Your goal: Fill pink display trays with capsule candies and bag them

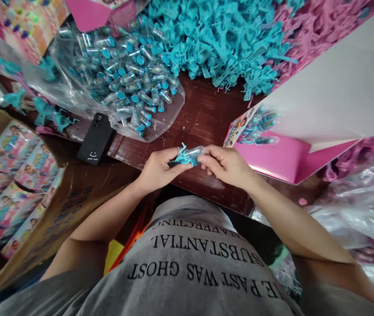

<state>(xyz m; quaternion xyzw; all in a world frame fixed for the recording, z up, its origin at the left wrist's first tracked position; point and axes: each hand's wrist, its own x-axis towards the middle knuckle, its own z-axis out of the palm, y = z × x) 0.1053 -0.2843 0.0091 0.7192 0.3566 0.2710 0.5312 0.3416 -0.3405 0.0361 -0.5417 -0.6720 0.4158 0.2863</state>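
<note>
Grey fabric of a shirt printed with black letters [190, 263] is seen nearest the camera, at the bottom of the view. At the far left, a brown cardboard box [58, 219] packed with pink printed packets [12, 149] is found. Beyond it, a black phone [95, 138] is laid flat on the dark red-brown wooden surface [203, 118], touching the edge of a clear plastic bag of small clear tubes with blue caps [130, 83].

Near the surface's front edge, the left hand [157, 169] is closed in a grip on a small turquoise plastic toy piece [183, 156]. Just beside it, the fingers of the right hand [228, 164] are pinched together on a small clear tube with a blue cap [196, 152], which is held against the turquoise piece between the two hands, above the surface.

Further back, a large heap of turquoise plastic pieces [226, 39] is piled, with pink plastic pieces [321, 26] heaped beside it. To the right, a pink-and-white cardboard display box [305, 123] is lying, with filled tubes visible at its opening. At the far right, crumpled clear plastic sheeting [364, 215] is spread.
</note>
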